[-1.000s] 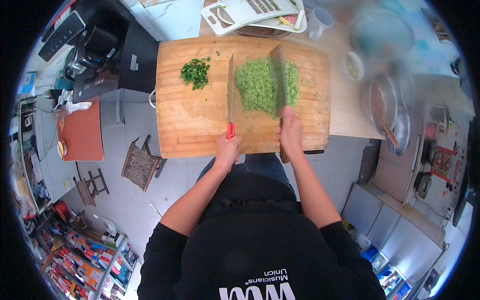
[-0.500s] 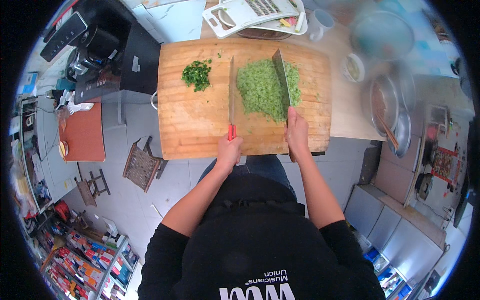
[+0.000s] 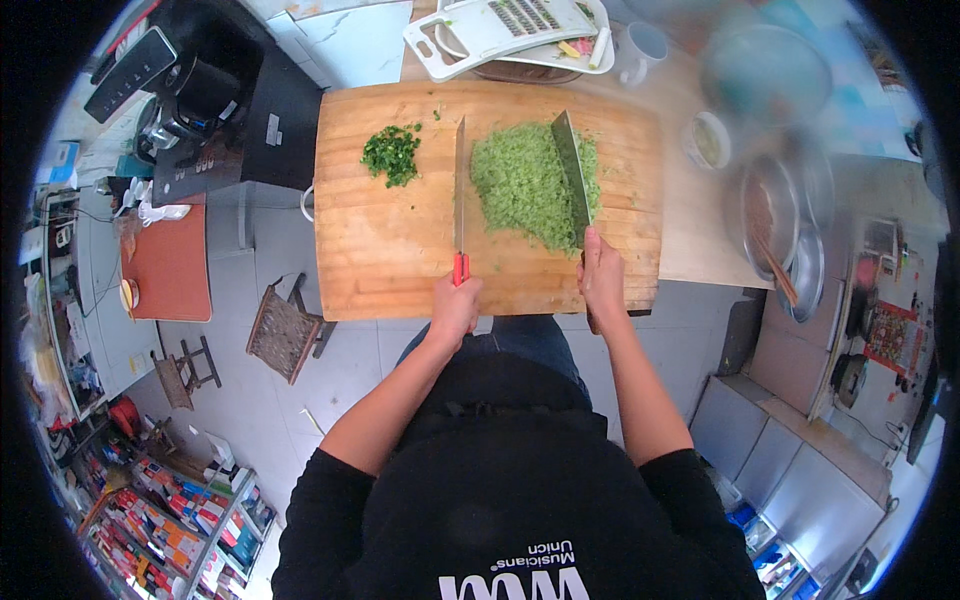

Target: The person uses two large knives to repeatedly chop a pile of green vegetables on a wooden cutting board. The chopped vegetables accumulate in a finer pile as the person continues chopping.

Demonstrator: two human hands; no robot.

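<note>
On a wooden cutting board [image 3: 380, 240] lies a wide heap of finely chopped pale green vegetable [image 3: 518, 180]. A smaller pile of chopped dark green herbs [image 3: 391, 155] sits to its left. My left hand [image 3: 456, 302] is closed round the red handle of a knife [image 3: 460, 190], whose blade points away from me, edge-on, just left of the pale heap. My right hand [image 3: 602, 280] grips a cleaver [image 3: 572, 175] with a broad dark blade. That blade stands in the right part of the heap, its lower edge hidden by it.
Past the board lie a white grater [image 3: 500, 30] on a tray and a white mug [image 3: 641, 52]. To the right are a small bowl [image 3: 708, 139] and metal bowls with chopsticks [image 3: 776, 270]. A black appliance [image 3: 275, 130] stands left; a woven stool [image 3: 288, 330] is on the floor.
My right hand and the cleaver have shifted slightly right and toward me, the blade leaning a little more. The left knife has moved only slightly.
</note>
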